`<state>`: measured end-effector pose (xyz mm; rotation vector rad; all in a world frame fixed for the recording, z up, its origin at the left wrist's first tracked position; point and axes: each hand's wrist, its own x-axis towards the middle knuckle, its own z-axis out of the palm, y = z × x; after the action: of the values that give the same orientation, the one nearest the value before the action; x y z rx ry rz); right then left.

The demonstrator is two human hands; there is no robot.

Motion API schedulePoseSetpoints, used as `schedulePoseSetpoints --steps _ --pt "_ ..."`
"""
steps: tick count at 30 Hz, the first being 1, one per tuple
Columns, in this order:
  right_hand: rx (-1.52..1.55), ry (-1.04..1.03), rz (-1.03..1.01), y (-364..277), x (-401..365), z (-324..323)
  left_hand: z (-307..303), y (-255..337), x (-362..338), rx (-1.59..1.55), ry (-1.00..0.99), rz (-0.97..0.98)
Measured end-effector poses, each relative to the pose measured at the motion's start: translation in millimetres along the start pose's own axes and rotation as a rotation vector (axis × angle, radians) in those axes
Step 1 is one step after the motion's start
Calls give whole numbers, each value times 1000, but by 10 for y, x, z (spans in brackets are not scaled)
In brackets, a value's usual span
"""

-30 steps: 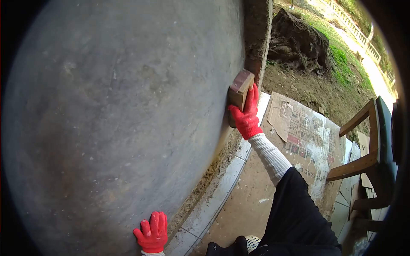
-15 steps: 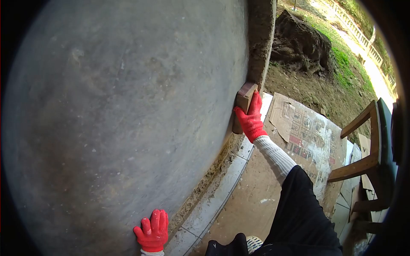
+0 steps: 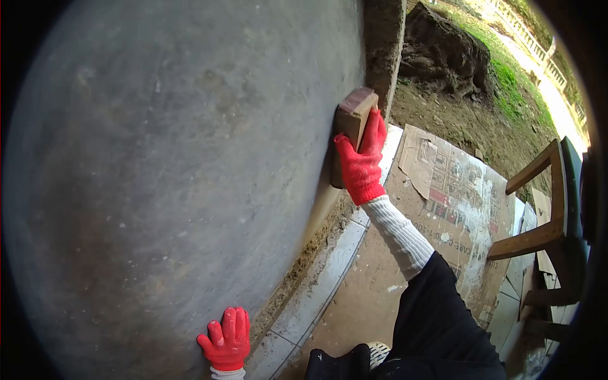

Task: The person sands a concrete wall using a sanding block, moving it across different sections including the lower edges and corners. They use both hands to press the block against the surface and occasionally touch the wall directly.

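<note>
My right hand [image 3: 363, 158], in a red glove with a white knit cuff, grips a brown wooden block [image 3: 354, 119] with a reddish-brown end. The block lies against the grey wall [image 3: 190, 158], close to the wall's rough vertical edge. My left hand [image 3: 227, 340], also red-gloved, rests on the lower part of the wall with its fingers spread and nothing in it.
White tiles [image 3: 316, 278] run along the wall's base beside a rough strip. Flattened cardboard [image 3: 373, 285] covers the floor. A wooden chair [image 3: 529, 244] stands at the right. Beyond are bare soil, a large stump [image 3: 446, 57] and grass.
My right hand and the block have moved a little up and to the left along the wall. My left hand has stayed at nearly the same spot.
</note>
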<state>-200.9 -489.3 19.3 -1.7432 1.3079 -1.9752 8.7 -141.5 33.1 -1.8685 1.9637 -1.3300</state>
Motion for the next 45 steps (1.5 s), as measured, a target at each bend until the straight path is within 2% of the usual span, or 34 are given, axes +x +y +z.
schedulePoseSetpoints --steps 2,3,5,6,8,9,11,12,13,15,17,18,19,20,21,23,24,26,27,28,29,30,32,34,36,38,39,40,41,42,44,45 --pt "19 -3 -50 -167 -13 -26 -12 9 10 -19 -41 -30" --pt "16 -4 -55 -18 -104 -1 -12 -2 6 -23 -39 -34" --pt "15 29 63 418 -294 103 6 -7 -19 -5 -8 -2" --pt "15 27 61 414 -304 91 4 10 -41 -6 -9 -5" --pt "95 -18 391 252 -305 37 22 16 -71 -1 -84 -25" --pt "155 -22 362 80 -329 17 37 17 -91 0 -86 -13" --pt "102 -22 138 -519 -357 -47 81 13 -126 -10 -18 -12" --pt "82 -33 2 -669 -379 -74 96 5 -131 -14 -14 -6" --pt "74 -28 -2 -635 -374 -53 110 4 -140 7 25 12" --pt "55 17 119 -493 -423 21 141 -1 -156 31 71 31" --pt "124 48 531 -268 -277 57 123 9 -224 -10 -58 -6" --pt "169 52 725 -161 -225 24 97 24 -237 -15 -54 -8" --pt "171 7 804 -201 -251 -28 82 26 -225 -7 -53 -10" --pt "128 -39 686 -344 -437 -67 96 20 -175 6 -44 -14" --pt "131 -30 675 -506 -731 -89 101 15 -120 7 -29 -18" --pt "146 -182 0 -745 -1304 -139 71 26 -92 57 49 9" --pt "159 -199 23 -747 -1359 -138 74 64 -89 49 46 12" --pt "143 -178 -64 -523 -1301 -99 71 22 -115 37 19 -2" --pt "105 -151 5 -443 -1224 -95 107 21 -189 25 -50 -15" --pt "45 -60 194 -316 -1148 16 113 -5 -190 27 -50 -16" --pt "241 -53 661 -356 -830 -35 116 -2 -169 22 -29 -6" --pt "275 -24 858 -152 -627 -68 98 16 -162 14 -10 0" --pt "446 -32 1106 -152 -449 -163 83 24 -204 7 3 -6" --pt "302 -113 749 -400 -831 -107 148 29 -146 -1 40 -15" --pt "-45 -122 223 -627 -1389 -20 109 33 -166 44 -30 -30" --pt "-34 -138 205 -422 -1274 -75 85 47 -176 63 -87 -1" --pt "-2 -146 194 -348 -1187 -66 49 45 -136 49 -44 -2" --pt "238 -127 664 -390 -910 -90 44 32 -125 39 2 -16" --pt "398 -73 993 -314 -653 -142 69 3 -167 50 -4 -15" --pt "462 -45 1034 135 -663 -23 95 3 -217 48 -27 2" --pt "337 -56 982 -172 -649 -113 128 -10 -233 50 -30 14" --pt "212 -86 726 -304 -899 -66 139 -1 -238 76 -23 17"
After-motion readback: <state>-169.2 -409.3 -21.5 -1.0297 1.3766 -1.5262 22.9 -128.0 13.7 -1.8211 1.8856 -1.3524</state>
